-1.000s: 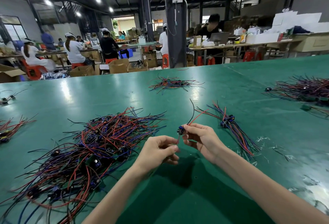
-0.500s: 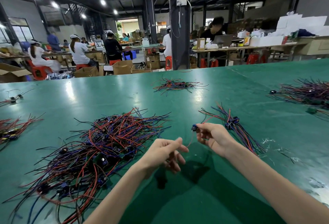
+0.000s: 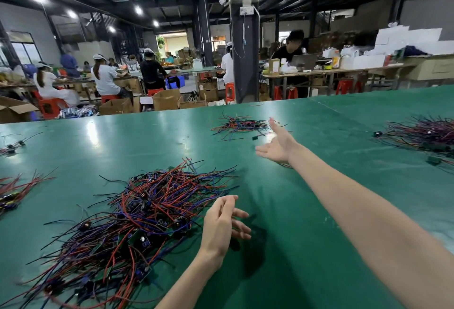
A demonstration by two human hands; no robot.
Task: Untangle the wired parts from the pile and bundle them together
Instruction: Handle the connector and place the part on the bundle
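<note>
**Both hands open and empty over the wire table**

Neither hand holds anything. The left hand hovers low over the green table with its fingers loosely curved and apart, just beside the right edge of the big pile of wired parts. The right hand is stretched out well forward, with the fingers spread and straight and the thumb pointing up.

The pile lies in front and to the left of the person: a thick tangle of red, blue, purple and black wires with small dark components and little circuit boards caught in it. A few strands show from under the right wrist; what they belong to is hidden by the arm.

Beyond the right hand a smaller heap of wires lies near the far edge of the table. A further heap sits at the right edge of the view, and two small bunches lie at the left edge. Past the table stand a dark pillar, open cardboard boxes and other benches where seated people work.
</note>
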